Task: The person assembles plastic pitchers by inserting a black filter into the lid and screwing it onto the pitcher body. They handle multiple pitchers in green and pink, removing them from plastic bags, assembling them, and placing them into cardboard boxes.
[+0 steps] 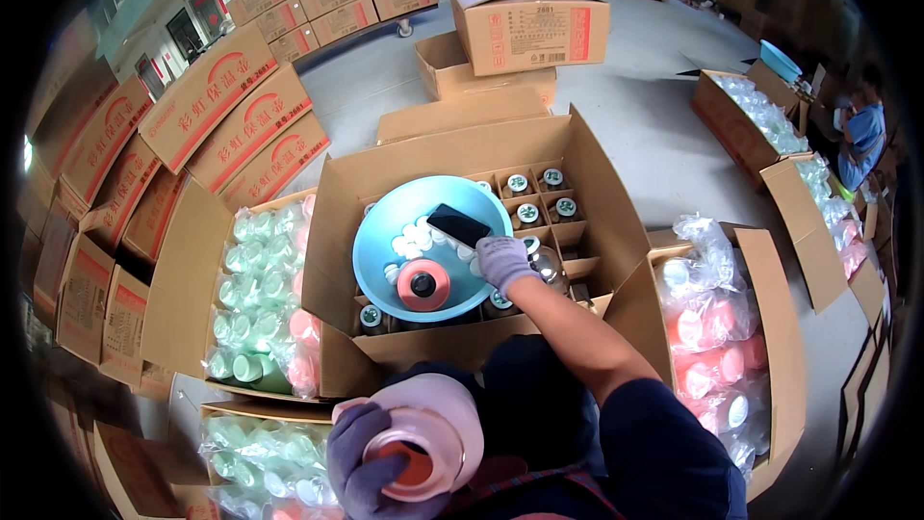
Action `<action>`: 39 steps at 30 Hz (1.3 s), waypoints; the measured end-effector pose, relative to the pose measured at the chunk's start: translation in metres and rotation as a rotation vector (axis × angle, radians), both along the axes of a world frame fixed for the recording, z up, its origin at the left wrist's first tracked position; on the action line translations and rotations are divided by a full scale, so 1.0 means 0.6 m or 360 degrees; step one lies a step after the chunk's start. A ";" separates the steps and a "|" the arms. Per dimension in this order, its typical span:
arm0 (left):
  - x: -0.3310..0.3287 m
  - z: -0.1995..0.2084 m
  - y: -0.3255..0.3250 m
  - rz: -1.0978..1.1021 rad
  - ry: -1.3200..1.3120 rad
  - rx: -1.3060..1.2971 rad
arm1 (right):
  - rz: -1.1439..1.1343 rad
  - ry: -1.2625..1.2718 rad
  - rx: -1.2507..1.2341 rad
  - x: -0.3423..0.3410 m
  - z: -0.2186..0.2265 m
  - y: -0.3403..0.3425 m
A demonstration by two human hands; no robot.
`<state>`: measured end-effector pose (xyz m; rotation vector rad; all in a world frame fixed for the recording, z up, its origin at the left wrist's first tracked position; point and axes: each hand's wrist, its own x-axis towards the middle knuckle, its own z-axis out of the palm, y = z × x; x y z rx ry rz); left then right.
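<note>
My left hand (361, 457), in a grey-purple glove, grips a pink flask shell (445, 414) low in front of my body, its round mouth facing up. Over the right rim of a light-blue basin (380, 217) reaches my gloved right hand (510, 264), fingers curled together; whatever they hold is hidden. Inside the basin lie small white caps (414, 239), a black phone (458, 224) and a pink round part with a black centre (423, 285). The basin rests on a divided carton (602, 197) of bottles with white-and-green round tops (526, 214). A shiny glass bottle (547, 266) shows beside my right hand.
Bagged green cups (255, 294) fill a carton at left, with another bagged carton (260, 462) below it. Bagged pink cups (712, 356) stand at right. Printed cartons (231, 116) are stacked left and behind. A person in blue (861, 140) is at far right.
</note>
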<state>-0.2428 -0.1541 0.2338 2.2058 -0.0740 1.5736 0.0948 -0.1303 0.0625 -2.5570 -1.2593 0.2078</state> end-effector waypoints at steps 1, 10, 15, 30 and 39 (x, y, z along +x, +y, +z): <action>-0.032 0.008 0.000 0.0064 0.0435 -0.0017 | 0.0067 0.0135 0.0319 -0.012 0.024 -0.047; 0.065 0.024 -0.089 -0.0177 0.0882 0.0192 | -0.0424 0.2096 0.1935 -0.205 0.098 -0.519; 0.079 0.023 -0.132 -0.0335 0.0918 0.0466 | 0.0104 0.1635 0.1844 -0.312 0.186 -0.595; 0.101 0.017 -0.158 -0.0276 0.1032 0.0444 | 0.0476 -0.0299 0.0500 -0.262 0.278 -0.588; 0.122 0.010 -0.170 -0.0209 0.1107 0.0431 | 0.0544 -0.0880 0.0018 -0.253 0.309 -0.562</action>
